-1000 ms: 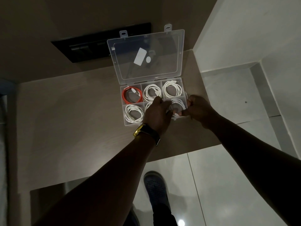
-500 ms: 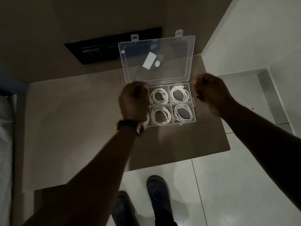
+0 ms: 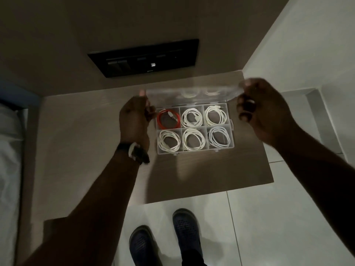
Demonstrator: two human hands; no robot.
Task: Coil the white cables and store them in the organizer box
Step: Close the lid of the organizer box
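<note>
A clear organizer box [image 3: 231, 124] with six compartments sits on a wooden shelf [image 3: 201, 175]. Five compartments hold coiled white cables [image 3: 192, 139]; the far left one holds a red cable [image 3: 168, 120]. The box's clear lid [image 3: 192, 94] is tilted partway down over the far row. My left hand [image 3: 134, 120] grips the lid's left edge, thumb on top. My right hand [image 3: 263, 108] grips its right edge.
A black switch panel [image 3: 146, 58] is set in the wall behind the shelf. A white tiled wall rises on the right. Below the shelf edge my two dark shoes [image 3: 163, 240] stand on the glossy tile floor. White bedding [image 3: 8, 150] lies at the far left.
Both hands left the near right compartment and rose to the upright lid. They now hold its two ends, and the lid has swung down toward me. The camera view shifted.
</note>
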